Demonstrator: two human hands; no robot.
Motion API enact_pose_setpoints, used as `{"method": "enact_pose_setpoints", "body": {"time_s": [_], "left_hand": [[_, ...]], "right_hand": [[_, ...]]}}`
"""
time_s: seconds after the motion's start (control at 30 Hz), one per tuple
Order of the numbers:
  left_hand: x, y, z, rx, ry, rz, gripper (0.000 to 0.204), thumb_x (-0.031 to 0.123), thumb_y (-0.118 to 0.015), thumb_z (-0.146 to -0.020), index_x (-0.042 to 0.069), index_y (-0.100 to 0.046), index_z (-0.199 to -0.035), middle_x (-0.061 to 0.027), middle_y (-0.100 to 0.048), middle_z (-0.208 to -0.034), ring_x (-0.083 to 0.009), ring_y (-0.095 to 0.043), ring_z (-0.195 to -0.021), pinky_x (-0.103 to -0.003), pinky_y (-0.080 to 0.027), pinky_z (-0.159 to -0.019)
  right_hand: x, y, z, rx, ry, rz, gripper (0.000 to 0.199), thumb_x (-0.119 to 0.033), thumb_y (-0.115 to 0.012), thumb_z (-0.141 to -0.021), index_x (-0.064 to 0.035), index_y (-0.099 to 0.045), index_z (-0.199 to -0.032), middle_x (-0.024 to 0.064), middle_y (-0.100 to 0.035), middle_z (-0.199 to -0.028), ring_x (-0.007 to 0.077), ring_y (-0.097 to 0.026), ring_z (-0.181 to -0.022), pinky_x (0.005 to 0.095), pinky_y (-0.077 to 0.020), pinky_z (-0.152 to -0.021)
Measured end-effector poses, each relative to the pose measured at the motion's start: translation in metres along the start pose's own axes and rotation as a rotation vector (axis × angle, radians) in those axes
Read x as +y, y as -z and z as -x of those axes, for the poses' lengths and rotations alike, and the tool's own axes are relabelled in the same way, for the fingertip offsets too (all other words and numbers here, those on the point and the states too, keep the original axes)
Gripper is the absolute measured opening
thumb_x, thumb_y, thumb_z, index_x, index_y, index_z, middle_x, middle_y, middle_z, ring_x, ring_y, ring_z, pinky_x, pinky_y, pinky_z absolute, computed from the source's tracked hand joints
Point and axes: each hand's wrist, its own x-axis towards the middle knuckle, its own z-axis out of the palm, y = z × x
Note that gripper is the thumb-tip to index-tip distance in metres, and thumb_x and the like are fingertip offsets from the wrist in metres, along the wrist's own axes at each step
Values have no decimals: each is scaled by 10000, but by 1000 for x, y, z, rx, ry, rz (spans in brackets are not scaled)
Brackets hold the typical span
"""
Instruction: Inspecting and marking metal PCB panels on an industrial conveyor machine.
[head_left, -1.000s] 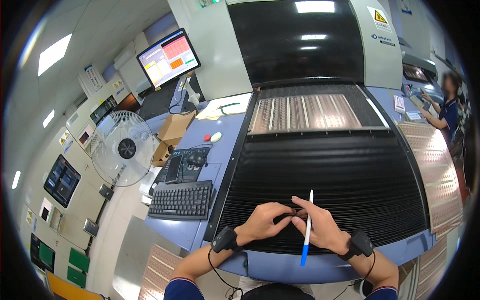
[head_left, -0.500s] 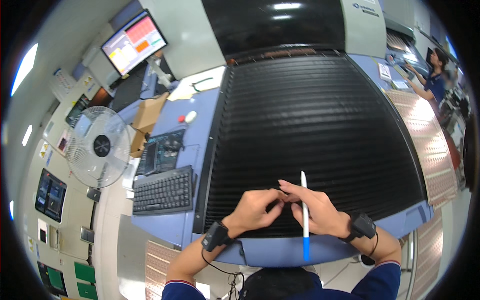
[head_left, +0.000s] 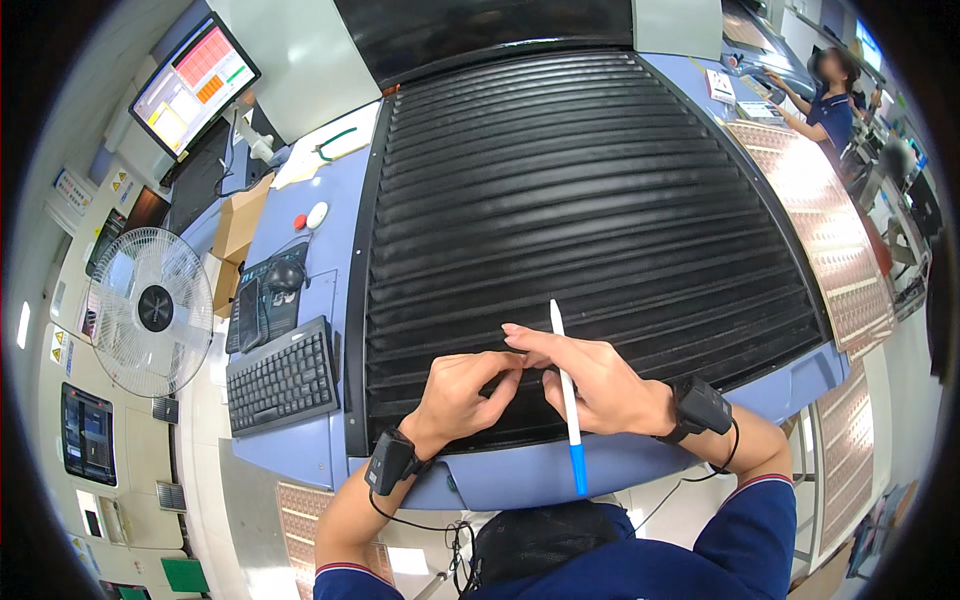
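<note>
White plastic with a blue end, the pen (head_left: 566, 400) lay slanted across the right hand (head_left: 590, 385), its blue end pointing back toward the person's body and its white tip reaching out over the black ribbed shutter (head_left: 590, 200). It looked tucked between the fingers of that hand rather than pinched at the tips, though the exact grip was hard to make out. The left hand (head_left: 462, 390) met the right one over the near edge of the shutter, fingertips together as if working at something small between them; what that was could not be seen.

A pen of that kind was judged light, stiff and rather smooth, so likely to roll or slide if loosely held. The sounder hold seemed near its middle, where the fingers already crossed it, not at either thin end.

Both wrists carried black bands (head_left: 698, 405). A keyboard (head_left: 282, 378) sat on the blue counter (head_left: 300, 450) to the left, near a standing fan (head_left: 152, 310). Another person (head_left: 828, 100) worked well apart at the far right.
</note>
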Motion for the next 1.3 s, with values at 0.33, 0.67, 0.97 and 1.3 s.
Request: {"method": "enact_pose_setpoints", "body": {"time_s": [0.33,0.67,0.97,1.3], "left_hand": [[2,5,-1,-25,29,-9,127,-51,-699,-771,0,-664,-882,-126,-730,-829,-247,-727,-700,-306,-556,-614],[3,1,3,-49,23,-51,110,-63,-691,-769,-27,-644,-861,-151,-704,-771,-270,-721,-701,-313,-538,-646],[2,-3,3,-34,-17,-59,141,-89,-698,-708,-1,-628,-793,-117,-685,-734,-277,-682,-625,-324,-507,-574],[2,-7,5,1,44,-31,142,-80,-691,-749,-26,-653,-875,-142,-685,-727,-271,-692,-620,-315,-507,-574]], "right_hand": [[0,-2,-2,16,26,43,691,24,-634,-742,-11,-442,-1405,212,-661,-1055,358,-687,-884,421,-575,-766],[1,1,3,27,67,21,651,9,-632,-780,6,-427,-1398,204,-654,-1000,372,-673,-865,416,-583,-718],[-4,0,4,1,18,24,568,-27,-680,-774,12,-451,-1292,207,-654,-967,399,-658,-897,453,-547,-733],[-4,0,2,40,65,-12,524,2,-670,-767,11,-460,-1247,217,-664,-1002,397,-665,-955,448,-549,-798]]}}
